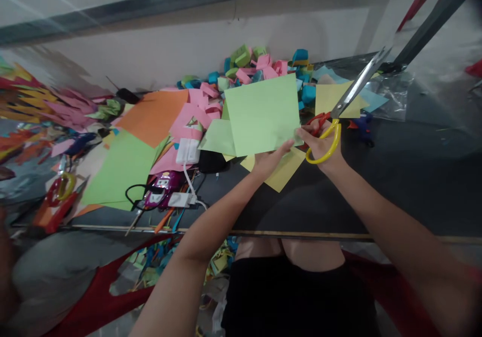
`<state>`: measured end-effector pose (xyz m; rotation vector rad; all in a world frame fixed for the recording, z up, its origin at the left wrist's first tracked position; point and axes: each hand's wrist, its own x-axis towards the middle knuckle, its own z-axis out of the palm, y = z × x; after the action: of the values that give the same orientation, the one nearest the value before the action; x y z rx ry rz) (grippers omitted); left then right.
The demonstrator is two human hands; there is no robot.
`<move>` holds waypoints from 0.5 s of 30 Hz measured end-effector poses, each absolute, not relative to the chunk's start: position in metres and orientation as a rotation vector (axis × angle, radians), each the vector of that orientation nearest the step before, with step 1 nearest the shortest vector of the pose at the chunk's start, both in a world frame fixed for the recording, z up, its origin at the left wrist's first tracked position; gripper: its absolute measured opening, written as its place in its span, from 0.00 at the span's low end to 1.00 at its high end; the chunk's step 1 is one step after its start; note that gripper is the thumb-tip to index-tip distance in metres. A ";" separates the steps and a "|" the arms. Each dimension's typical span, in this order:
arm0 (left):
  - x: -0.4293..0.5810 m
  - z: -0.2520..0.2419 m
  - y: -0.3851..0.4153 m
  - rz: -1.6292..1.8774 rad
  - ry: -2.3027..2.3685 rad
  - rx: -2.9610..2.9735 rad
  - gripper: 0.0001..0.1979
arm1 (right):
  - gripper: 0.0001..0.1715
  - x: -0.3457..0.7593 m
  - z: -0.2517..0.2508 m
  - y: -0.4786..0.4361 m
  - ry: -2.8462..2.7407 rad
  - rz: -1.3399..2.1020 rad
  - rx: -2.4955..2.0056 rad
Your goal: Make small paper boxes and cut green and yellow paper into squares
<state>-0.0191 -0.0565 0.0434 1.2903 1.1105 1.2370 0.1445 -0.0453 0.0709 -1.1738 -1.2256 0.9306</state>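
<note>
A light green sheet of paper (263,113) is held up over the table by my left hand (271,161), whose thumb lies on its lower right corner. My right hand (324,146) has the scissors (352,96) hooked on it, one handle yellow and one red, blades pointing up and away. Its thumb and fingertips also pinch the sheet's right edge. Behind and left of the sheet sits a paler green piece (218,137). Yellow paper (282,174) lies on the table (425,176) below my hands.
Folded pink, blue and green paper pieces (263,63) are heaped at the back. Orange paper (154,116), green paper (116,171), a purple car-shaped item (163,189) and a white power adapter (188,150) lie left. Another person's leg (60,276) is at lower left.
</note>
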 end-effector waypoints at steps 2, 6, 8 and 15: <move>-0.014 0.049 -0.060 1.256 1.202 1.298 0.19 | 0.37 0.143 0.069 -0.048 -1.243 0.968 -1.202; -0.007 0.060 -0.062 1.283 1.305 1.178 0.20 | 0.36 0.144 0.069 -0.053 -1.256 1.011 -1.185; -0.005 0.063 -0.063 1.299 1.318 1.128 0.16 | 0.37 0.144 0.070 -0.054 -1.245 1.024 -1.161; -0.004 0.061 -0.067 1.383 1.290 1.117 0.12 | 0.39 0.146 0.069 -0.050 -1.236 1.105 -1.067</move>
<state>-0.0038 -0.0673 0.0610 1.1173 1.2900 1.3834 0.1457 -0.0497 0.0688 -1.0669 -1.2363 1.1049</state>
